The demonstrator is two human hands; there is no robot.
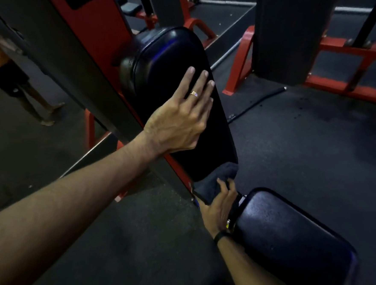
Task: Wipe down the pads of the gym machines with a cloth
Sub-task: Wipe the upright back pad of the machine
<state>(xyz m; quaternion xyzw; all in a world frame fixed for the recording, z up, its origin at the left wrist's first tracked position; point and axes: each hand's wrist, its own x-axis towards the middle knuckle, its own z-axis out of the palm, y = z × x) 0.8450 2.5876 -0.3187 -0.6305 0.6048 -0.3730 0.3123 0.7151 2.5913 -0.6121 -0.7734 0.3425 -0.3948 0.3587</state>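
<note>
A long black back pad [172, 61] stands upright on a red and grey machine frame. My left hand [180, 116] lies flat on the pad's left side, fingers straight, a ring on one finger. At the pad's bottom end a dark cloth [218, 178] is bunched against it, and my right hand [218, 207] holds the cloth from below with curled fingers. A black band circles my right wrist. The black seat pad [289, 235] sits just right of my right forearm.
A red-framed machine [286, 35] with a dark upright pad stands at the right on the dark rubber floor. Another person's legs [30, 97] show at the far left, beside the grey column [65, 62]. A black cable [260, 101] lies on the floor.
</note>
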